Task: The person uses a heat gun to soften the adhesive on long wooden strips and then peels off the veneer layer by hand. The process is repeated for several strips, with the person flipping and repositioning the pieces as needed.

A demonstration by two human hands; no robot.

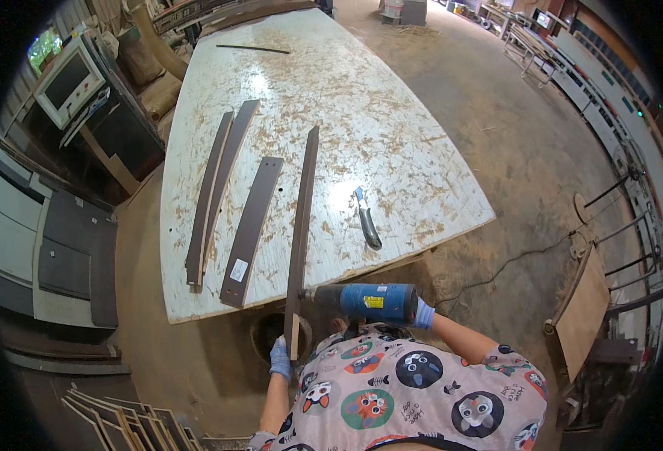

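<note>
My left hand (280, 356), in a blue glove, is closed around the near end of a long, narrow brown board (301, 214). The board stands on edge, and its near end juts past the table edge towards me. My right hand (424, 313), also gloved and partly hidden behind the tool, grips a blue heat gun (373, 301) with a yellow label. The gun's nozzle points left, close against the board's side near its end; whether it touches I cannot tell. A dark-handled knife (368, 224) lies on the table to the right of the board.
The white, scuffed table (399, 143) carries a wider brown board (253, 229) with a label, plus two narrow boards (215, 192) on the left. A thin dark strip (253, 49) lies farther back. At right, a cord (497, 264) crosses the floor near a wooden panel (579, 316).
</note>
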